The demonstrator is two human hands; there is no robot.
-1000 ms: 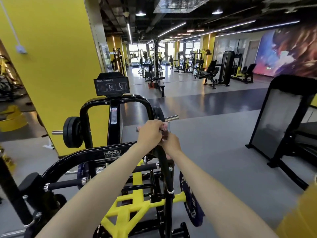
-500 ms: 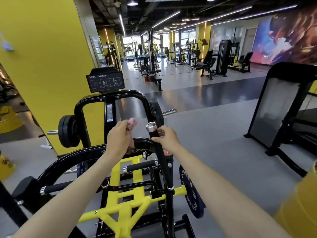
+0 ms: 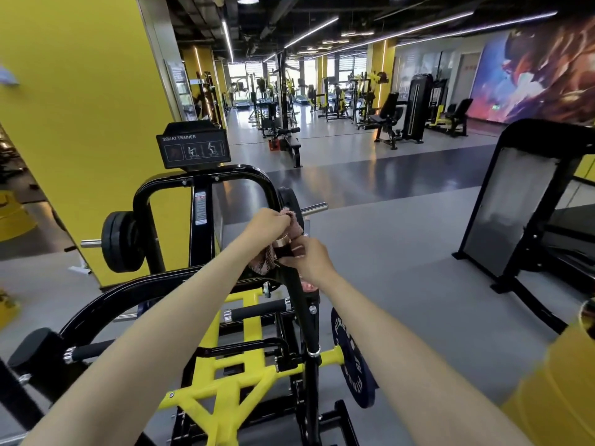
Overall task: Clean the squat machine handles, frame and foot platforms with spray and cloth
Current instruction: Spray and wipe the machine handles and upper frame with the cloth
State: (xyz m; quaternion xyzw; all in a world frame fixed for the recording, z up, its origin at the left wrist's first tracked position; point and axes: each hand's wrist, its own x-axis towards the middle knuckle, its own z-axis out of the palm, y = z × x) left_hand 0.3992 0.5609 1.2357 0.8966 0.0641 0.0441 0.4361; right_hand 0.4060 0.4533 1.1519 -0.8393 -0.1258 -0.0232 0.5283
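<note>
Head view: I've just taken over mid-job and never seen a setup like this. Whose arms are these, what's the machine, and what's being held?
No robot here: the single picture comes from a camera on a person's head, looking forward and down, so the two bare arms are the wearer's own. Below them stands a black and yellow squat machine, labelled by the SQUAT TRAINER sign, with a weight plate on a side peg. The left hand grips a pink cloth against the chrome-capped tip of an upright handle, and the right hand holds that handle just below. Something pinkish shows under the right hand; I cannot tell what it is.
</note>
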